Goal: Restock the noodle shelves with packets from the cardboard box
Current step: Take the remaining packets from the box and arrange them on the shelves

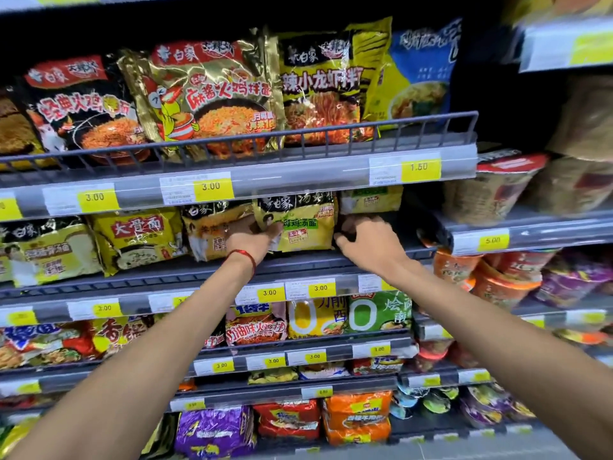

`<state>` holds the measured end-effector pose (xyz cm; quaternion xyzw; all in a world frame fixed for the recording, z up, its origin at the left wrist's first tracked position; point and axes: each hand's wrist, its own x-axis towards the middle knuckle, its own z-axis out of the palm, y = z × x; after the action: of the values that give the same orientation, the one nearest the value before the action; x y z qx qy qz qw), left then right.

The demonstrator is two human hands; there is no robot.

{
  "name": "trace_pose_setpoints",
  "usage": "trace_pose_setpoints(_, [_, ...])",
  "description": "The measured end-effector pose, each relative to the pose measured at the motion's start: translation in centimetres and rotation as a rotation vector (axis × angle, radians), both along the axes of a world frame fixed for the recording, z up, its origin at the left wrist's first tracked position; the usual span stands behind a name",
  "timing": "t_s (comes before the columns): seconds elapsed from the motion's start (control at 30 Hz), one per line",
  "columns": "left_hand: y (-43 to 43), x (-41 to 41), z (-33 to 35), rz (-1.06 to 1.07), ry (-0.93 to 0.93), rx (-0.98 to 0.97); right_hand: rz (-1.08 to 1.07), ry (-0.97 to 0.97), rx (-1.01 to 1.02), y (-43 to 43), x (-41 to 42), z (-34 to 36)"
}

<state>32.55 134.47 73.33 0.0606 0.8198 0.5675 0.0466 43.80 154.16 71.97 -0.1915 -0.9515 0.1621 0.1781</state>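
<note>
A yellow noodle packet with a green label (305, 224) stands upright on the second shelf (298, 260), under the price rail. My left hand (250, 239), with a red string at the wrist, grips the packet's lower left side. My right hand (370, 242) reaches in beside the packet's right edge, fingers curled into the dark gap there; whether it touches the packet I cannot tell. No cardboard box is in view.
More yellow packets (136, 239) fill the second shelf to the left. The top shelf (252, 179) holds black, gold and blue packets behind a wire rail. Cup noodles (497, 190) stand on the right-hand unit. Lower shelves hold mixed packets and multipacks (356, 416).
</note>
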Motion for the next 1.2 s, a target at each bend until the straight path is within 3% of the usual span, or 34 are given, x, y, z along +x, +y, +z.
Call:
trace_pose_setpoints(0.13, [3.3, -1.4, 0.3, -0.032, 0.225, -0.198, 0.046, 0.034, 0.067, 0.2, 1.4, -0.5])
trace_pose_setpoints(0.23, [4.4, -2.2, 0.5, 0.037, 0.287, -0.483, 0.117, 0.082, 0.144, 0.2, 1.9, -1.0])
trace_pose_setpoints(0.3, [4.9, -2.7, 0.3, 0.066, 0.300, -0.544, 0.164, 0.109, 0.195, 0.0, 2.4, -1.2])
trace_pose_setpoints(0.73, [5.0, -1.5, -1.1, 0.089, 0.249, -0.429, 0.293, 0.063, 0.176, -1.5, 3.1, -1.2])
trace_pose_setpoints(0.8, [4.3, -1.1, -1.3, 0.058, 0.283, -0.476, 0.304, 0.038, 0.178, -1.9, 3.1, -0.8])
trace_pose_setpoints(0.97, [2.0, 2.4, -0.5, 0.023, 0.363, -0.383, 0.364, 0.062, 0.192, -3.6, 3.4, 0.4])
trace_pose_setpoints(1.2, [-5.5, 6.4, -0.1, -0.158, 0.536, -0.597, 0.492, 0.068, 0.268, -7.4, 3.7, 1.1])
